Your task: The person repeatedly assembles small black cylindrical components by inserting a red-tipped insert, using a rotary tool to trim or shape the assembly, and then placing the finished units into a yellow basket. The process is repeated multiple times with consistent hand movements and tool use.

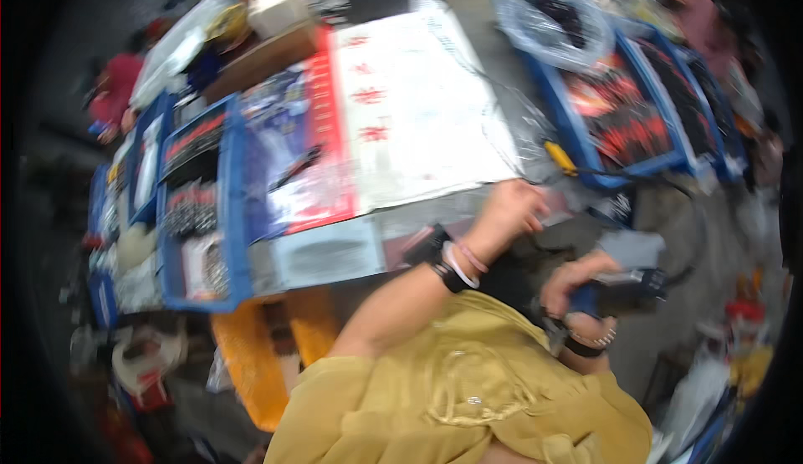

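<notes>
My left hand [508, 211] is over the front edge of the table, its fingers curled together. What they hold, if anything, is lost in the blur. My right hand [570, 287] is lower and to the right, in front of my body, with its fingers wrapped round a dark corded device with a blue part [623, 293]. A grey flat piece [633, 249] shows just above the device. Blur hides the device's exact kind. A black cable [696, 242] curves up from it towards a yellow piece [559, 157] on the table.
White printed sheets [427, 104] and a red-and-blue printed sheet [288, 146] cover the table's middle, with a dark pen-like item [297, 167] on top. Blue bins [236, 213] with packaged parts stand at left, more blue bins [623, 171] at right. An orange stool-like piece [251, 364] is below.
</notes>
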Demonstrator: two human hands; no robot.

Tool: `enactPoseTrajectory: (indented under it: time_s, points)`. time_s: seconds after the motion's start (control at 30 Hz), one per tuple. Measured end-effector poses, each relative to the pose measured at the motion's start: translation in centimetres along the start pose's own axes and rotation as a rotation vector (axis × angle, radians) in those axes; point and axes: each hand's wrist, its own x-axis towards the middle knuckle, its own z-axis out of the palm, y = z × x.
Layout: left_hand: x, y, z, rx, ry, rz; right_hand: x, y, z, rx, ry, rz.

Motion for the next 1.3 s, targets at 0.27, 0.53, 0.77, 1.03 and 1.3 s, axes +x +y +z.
enactPoseTrajectory:
  time_s: [0.27,0.53,0.77,1.03,1.3]
  points:
    - [-14.3,0.2,-6.4,-0.024,0.026,-0.117,3.3,0.6,1.2,0.003,-0.067,-0.201]
    - [-21.7,-0.5,-9.9,-0.195,0.284,-0.041,4.9,3.9,7.1,-0.154,-0.08,-0.052]
    - [-22.8,-2.3,-11.1,-0.329,0.308,-0.009,4.9,5.2,8.9,-0.156,-0.174,0.121]
    - [-22.8,-2.7,-11.4,-0.355,0.31,0.014,4.8,6.1,8.6,-0.251,-0.085,0.199]
    - [-22.2,-3.5,-10.9,-0.355,0.29,0.015,4.6,6.2,8.4,-0.316,-0.041,0.243]
